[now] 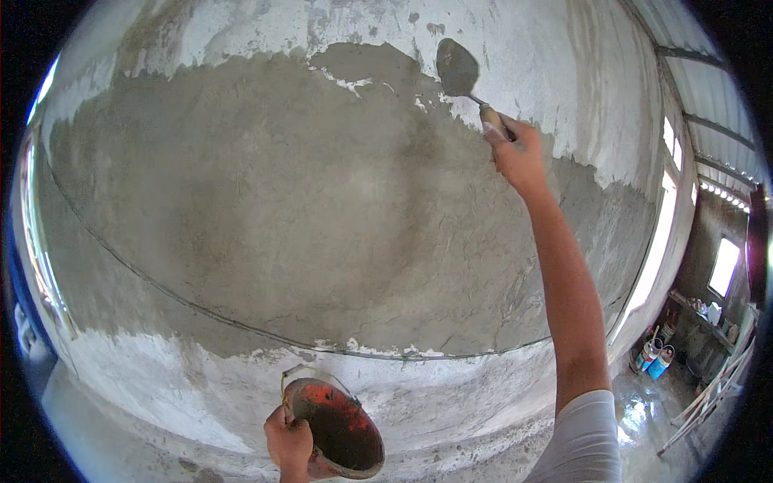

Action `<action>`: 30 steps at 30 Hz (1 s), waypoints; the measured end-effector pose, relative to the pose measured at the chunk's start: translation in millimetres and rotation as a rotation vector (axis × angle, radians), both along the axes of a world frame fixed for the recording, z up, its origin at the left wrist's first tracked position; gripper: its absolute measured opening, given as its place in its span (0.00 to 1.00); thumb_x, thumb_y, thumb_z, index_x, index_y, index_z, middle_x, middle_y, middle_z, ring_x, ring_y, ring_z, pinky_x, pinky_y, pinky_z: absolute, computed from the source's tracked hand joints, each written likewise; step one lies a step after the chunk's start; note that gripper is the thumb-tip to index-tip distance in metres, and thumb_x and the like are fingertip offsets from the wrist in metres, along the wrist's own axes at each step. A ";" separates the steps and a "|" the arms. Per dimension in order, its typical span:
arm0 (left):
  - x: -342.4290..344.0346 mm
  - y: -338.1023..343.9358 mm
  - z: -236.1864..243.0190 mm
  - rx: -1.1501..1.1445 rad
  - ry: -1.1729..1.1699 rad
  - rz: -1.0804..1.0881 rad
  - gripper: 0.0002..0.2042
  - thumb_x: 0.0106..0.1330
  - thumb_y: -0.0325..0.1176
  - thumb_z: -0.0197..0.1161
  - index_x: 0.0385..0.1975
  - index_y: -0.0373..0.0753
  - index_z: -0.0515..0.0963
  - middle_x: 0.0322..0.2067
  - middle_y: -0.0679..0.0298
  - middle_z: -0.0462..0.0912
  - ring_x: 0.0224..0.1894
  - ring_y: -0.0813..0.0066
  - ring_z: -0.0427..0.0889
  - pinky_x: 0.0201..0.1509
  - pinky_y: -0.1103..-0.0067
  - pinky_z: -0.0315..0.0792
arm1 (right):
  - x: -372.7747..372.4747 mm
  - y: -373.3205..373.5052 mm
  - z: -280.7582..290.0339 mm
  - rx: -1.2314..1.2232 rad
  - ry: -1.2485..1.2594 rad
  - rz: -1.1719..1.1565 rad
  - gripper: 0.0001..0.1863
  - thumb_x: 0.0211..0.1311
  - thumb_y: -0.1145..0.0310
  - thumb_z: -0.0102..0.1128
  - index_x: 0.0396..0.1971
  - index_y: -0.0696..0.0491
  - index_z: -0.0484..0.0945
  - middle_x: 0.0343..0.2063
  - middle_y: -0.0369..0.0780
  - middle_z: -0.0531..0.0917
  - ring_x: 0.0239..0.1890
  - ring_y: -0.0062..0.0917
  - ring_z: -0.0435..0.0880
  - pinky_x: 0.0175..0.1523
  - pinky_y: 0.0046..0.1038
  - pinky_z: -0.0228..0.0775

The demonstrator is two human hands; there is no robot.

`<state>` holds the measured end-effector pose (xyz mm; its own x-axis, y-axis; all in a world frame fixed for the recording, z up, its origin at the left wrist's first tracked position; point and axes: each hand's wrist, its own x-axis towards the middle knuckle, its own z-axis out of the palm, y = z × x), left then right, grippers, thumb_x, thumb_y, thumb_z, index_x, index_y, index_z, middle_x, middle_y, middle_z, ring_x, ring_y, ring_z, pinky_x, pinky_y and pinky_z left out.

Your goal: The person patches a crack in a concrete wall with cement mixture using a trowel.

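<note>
My right hand [519,154], at the end of a raised, outstretched arm, is closed round the wooden handle of a trowel [459,68]. The trowel's rounded blade, coated in grey mortar, is at the upper edge of the wet grey patch on the wall [322,177]; whether it touches the wall I cannot tell. Low in front of me, my left hand [288,443] grips the rim of a reddish bucket [372,435]. The bucket is tilted, its inside smeared with mortar, and its wire handle stands up over the rim. How much mortar it holds is hard to tell.
A thin dark cable [193,306] sags across the lower wall. Whitish, unevenly covered wall shows above and below the grey patch. At the far right are blue containers [660,362] on a wet floor, a cluttered shelf [708,318] and leaning pale poles [713,394].
</note>
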<state>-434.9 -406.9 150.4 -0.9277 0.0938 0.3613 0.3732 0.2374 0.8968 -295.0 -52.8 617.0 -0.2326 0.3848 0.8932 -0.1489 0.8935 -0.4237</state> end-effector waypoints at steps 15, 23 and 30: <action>3.9 -36.9 -19.5 0.039 0.034 0.116 0.13 0.48 0.16 0.56 0.18 0.36 0.57 0.17 0.68 0.55 0.23 0.76 0.54 0.26 0.72 0.54 | -39.5 110.4 -68.0 0.717 -0.334 -1.026 0.34 0.62 0.74 0.55 0.70 0.51 0.62 0.53 0.46 0.74 0.40 0.41 0.86 0.39 0.41 0.82; 5.6 -40.2 -15.5 0.045 0.009 0.086 0.14 0.47 0.17 0.57 0.17 0.38 0.56 0.18 0.70 0.53 0.24 0.78 0.53 0.26 0.72 0.52 | 5.4 104.0 -87.5 0.663 -0.148 -0.802 0.37 0.57 0.74 0.59 0.70 0.42 0.64 0.52 0.45 0.76 0.40 0.45 0.85 0.40 0.45 0.81; 1.5 -27.7 -34.4 -0.036 0.154 0.026 0.15 0.42 0.17 0.55 0.19 0.38 0.53 0.20 0.69 0.51 0.24 0.77 0.52 0.27 0.72 0.52 | -28.0 108.2 -53.5 0.476 -0.341 -0.992 0.37 0.61 0.74 0.57 0.71 0.44 0.61 0.51 0.48 0.78 0.40 0.47 0.86 0.40 0.46 0.80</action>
